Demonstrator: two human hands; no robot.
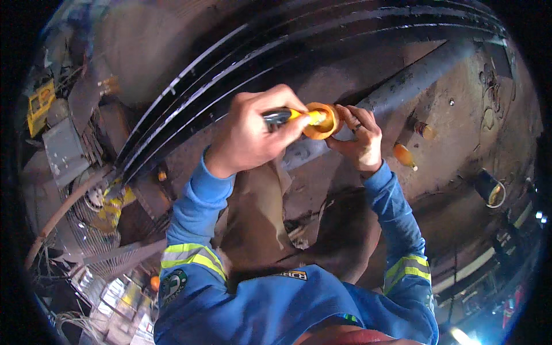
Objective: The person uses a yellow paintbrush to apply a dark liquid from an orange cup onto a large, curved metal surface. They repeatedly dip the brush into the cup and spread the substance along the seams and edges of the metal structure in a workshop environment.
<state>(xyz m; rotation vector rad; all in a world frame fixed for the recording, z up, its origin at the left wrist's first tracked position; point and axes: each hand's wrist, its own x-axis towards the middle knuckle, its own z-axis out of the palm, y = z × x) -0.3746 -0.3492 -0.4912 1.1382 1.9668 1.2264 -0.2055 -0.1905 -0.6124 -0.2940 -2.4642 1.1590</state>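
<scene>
Left hand (253,131) closed around a black-and-yellow pen-like tool (278,117), yellow end pointing to 3 o'clock, over the opening of an orange ring-shaped piece (331,119); can't tell if touching. Right hand (363,139) grips the ring-shaped piece from its 4 o'clock side. Grey pipe (417,80) runs behind toward 2 o'clock. Orange bottle-shaped item (403,154) at 4 o'clock of right hand, bucket (486,187) farther out, same direction.

Smooth, shiny plastic is seen on the pen-shaped tool (295,114), and dull cloth on the sleeves (195,198). Shiny metal is seen along the long bars (230,68).
</scene>
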